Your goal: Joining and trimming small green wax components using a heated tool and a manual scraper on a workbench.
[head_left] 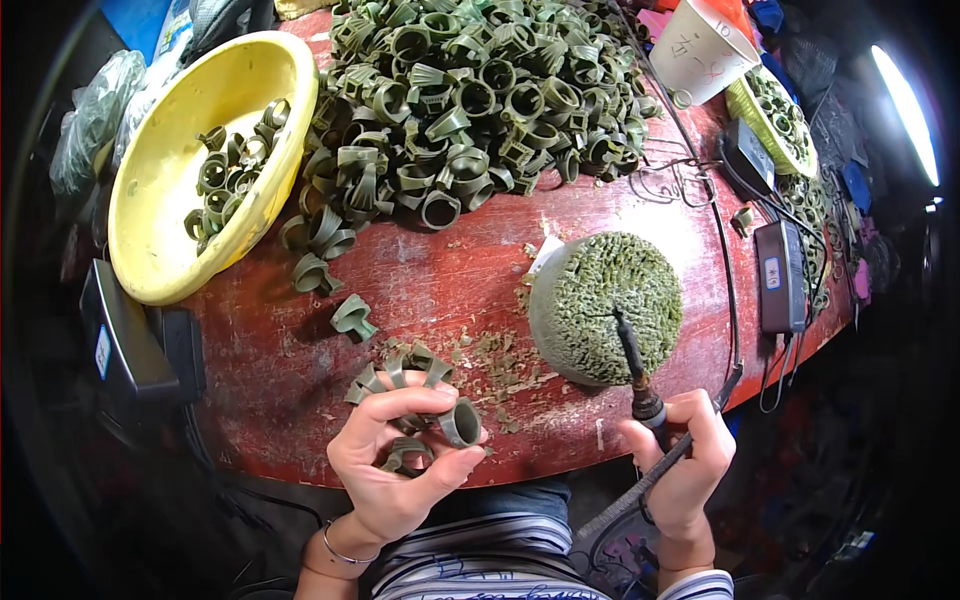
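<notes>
My left hand (385, 470) pinches a dark green ring (461, 424), perhaps wax, between thumb and fingers, its round opening turned up to the right. More green rings (415, 362) sit against the fingers and below them; whether the hand bears these too, I cannot tell. My right hand (690, 465) is closed around a soldering iron (648, 408) with a black cable running back over the hand. The iron's dark tip overlaps the rough, pitted top of a round green block (590, 300); contact is uncertain. One loose ring (354, 318) lies beyond my left hand.
A large heap of green rings (480, 100) covers the far middle of the red table (450, 270). On the left a yellow basin (150, 215) holds several rings. At the right are a white bucket (700, 50), a yellow-green basket (745, 105), a black power box (779, 278) and cables.
</notes>
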